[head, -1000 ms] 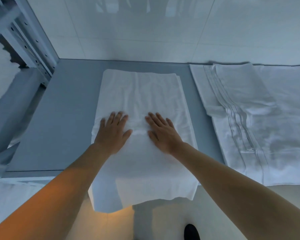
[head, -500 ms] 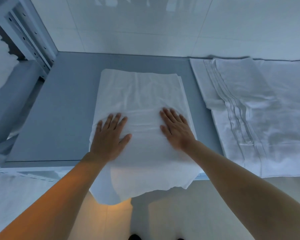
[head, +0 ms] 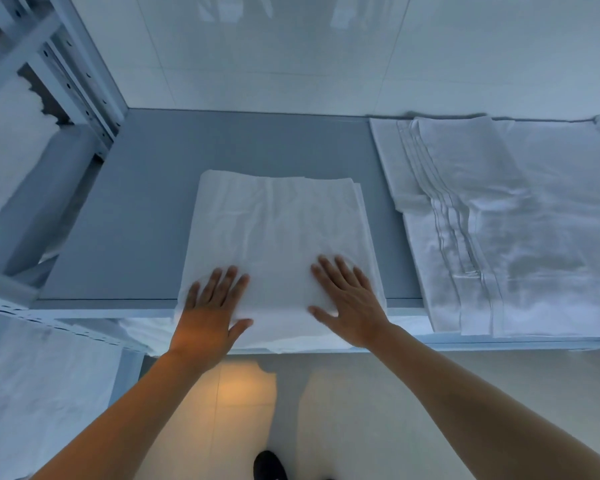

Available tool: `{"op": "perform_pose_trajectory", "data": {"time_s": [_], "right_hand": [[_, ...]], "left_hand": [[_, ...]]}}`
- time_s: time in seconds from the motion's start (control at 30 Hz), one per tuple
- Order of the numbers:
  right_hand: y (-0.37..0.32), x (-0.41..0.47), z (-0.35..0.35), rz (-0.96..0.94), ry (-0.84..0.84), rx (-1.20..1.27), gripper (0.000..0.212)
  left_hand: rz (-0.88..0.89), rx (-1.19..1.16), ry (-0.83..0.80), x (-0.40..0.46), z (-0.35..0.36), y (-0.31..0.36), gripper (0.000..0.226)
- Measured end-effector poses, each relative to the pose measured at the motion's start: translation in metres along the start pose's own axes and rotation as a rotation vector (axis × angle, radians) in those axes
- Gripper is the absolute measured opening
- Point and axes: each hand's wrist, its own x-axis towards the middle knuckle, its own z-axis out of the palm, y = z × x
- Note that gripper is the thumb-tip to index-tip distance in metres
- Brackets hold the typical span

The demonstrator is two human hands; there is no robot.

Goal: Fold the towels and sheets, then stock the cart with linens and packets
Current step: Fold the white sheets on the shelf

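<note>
A folded white sheet (head: 278, 223) lies on the grey table top (head: 136, 220), its near end draped a little over the front edge. My left hand (head: 210, 308) lies flat on the sheet's near left part, fingers straight and spread. My right hand (head: 349, 299) presses flat on its near right part. Neither hand grips the cloth.
A larger white linen with stitched stripes (head: 499, 230) is spread over the table's right side. A metal shelving rack (head: 66, 74) with white linens stands at the left. More white cloth (head: 45, 386) hangs at the lower left. Tiled wall behind, floor and a dark shoe (head: 269, 465) below.
Both hands have slid along the sheet toward its near end at the table's front edge and moved apart. The overhanging part of the sheet now looks shorter.
</note>
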Motion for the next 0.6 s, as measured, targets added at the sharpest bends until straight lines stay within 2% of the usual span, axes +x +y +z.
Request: {"op": "perform_pose_trajectory", "data": {"time_s": [0.07, 0.13, 0.23, 0.37, 0.47, 0.6], "right_hand": [[0.001, -0.01, 0.001, -0.05, -0.03, -0.052, 0.099], [0.001, -0.015, 0.004, -0.064, -0.035, -0.111, 0.104], [-0.002, -0.008, 0.004, -0.04, -0.008, -0.158, 0.107], [0.002, 0.011, 0.01, -0.083, -0.03, -0.185, 0.125], [0.005, 0.013, 0.013, -0.115, 0.0, -0.21, 0.126], [-0.003, 0.006, 0.011, -0.124, 0.017, -0.26, 0.121]], "left_hand": [[-0.015, 0.037, -0.035, -0.001, -0.003, 0.001, 0.081], [-0.023, 0.059, -0.033, 0.004, -0.011, 0.004, 0.096], [0.046, 0.132, 0.047, 0.016, -0.019, -0.001, 0.114], [0.132, 0.125, 0.068, 0.026, -0.006, -0.013, 0.123], [0.151, 0.133, 0.043, 0.029, 0.002, -0.018, 0.13], [0.145, 0.163, 0.104, 0.022, 0.006, -0.014, 0.134]]}}
